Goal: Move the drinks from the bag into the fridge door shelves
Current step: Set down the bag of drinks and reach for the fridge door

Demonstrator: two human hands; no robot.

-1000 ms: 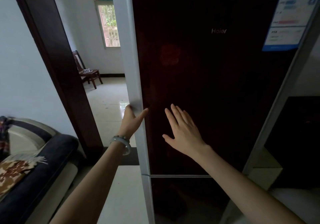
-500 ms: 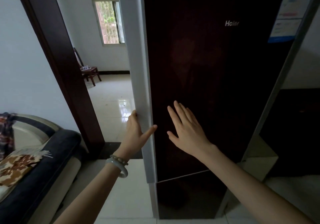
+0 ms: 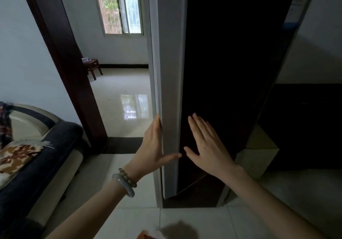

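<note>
A tall fridge with a glossy dark door point(image 3: 231, 63) and a pale grey side edge point(image 3: 170, 72) stands right in front of me. My left hand point(image 3: 151, 146), with two bracelets on the wrist, holds that grey edge: fingers behind it, thumb across its front. My right hand point(image 3: 207, 146) lies flat on the dark door face with the fingers spread and holds nothing. The upper door's bottom line point(image 3: 192, 185) runs at a slant above the lower door. No drinks and no door shelves are in view. A small orange thing point(image 3: 146, 236) shows at the bottom edge; I cannot tell what it is.
A dark sofa point(image 3: 46, 155) with a patterned cushion stands at the left. Behind it a dark wooden door frame point(image 3: 64, 63) leads to a tiled room with a stool point(image 3: 92, 66) and a window. A dark cabinet point(image 3: 305, 124) stands right of the fridge.
The dark door face looks narrower and more angled than before, and its grey edge has turned toward me. Both hands stay on the door, now lower in view.
</note>
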